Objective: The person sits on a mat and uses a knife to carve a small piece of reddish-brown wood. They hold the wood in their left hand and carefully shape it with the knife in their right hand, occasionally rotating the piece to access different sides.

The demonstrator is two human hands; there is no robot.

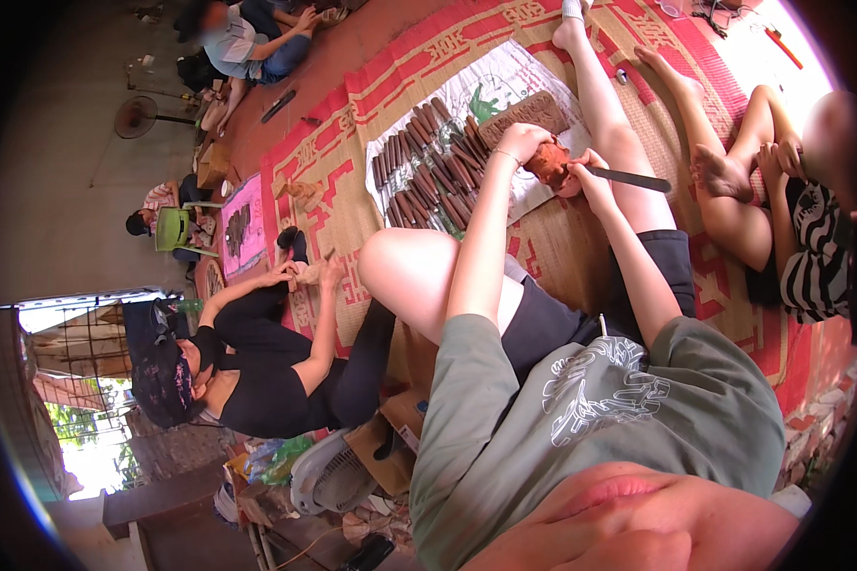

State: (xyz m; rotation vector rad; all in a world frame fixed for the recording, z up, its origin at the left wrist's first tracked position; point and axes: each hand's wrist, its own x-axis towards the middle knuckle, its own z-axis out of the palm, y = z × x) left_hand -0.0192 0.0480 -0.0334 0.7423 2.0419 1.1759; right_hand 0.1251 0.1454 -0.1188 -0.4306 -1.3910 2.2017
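Note:
My left hand (526,143) is closed on a reddish-brown carved wood piece (550,166), steadying it above a white sheet (533,67). Closed around a long, flat, dark tool like a file (630,180), my right hand (593,178) is at the right side of that piece. The tool's far end sticks out to the right over my leg; its working end is hidden by my fingers and the piece. Just beyond my left hand lies a brown carved wooden block (524,118). Many brown-handled carving tools (438,171) lie in rows to the left on the sheet.
A red and straw patterned mat (348,205) lies under everything. At left, a person in black (276,381) works on a pale carved piece (310,274). Another person (781,200) sits close at right. Farther back are more people, a standing fan (138,117) and a green chair (172,228).

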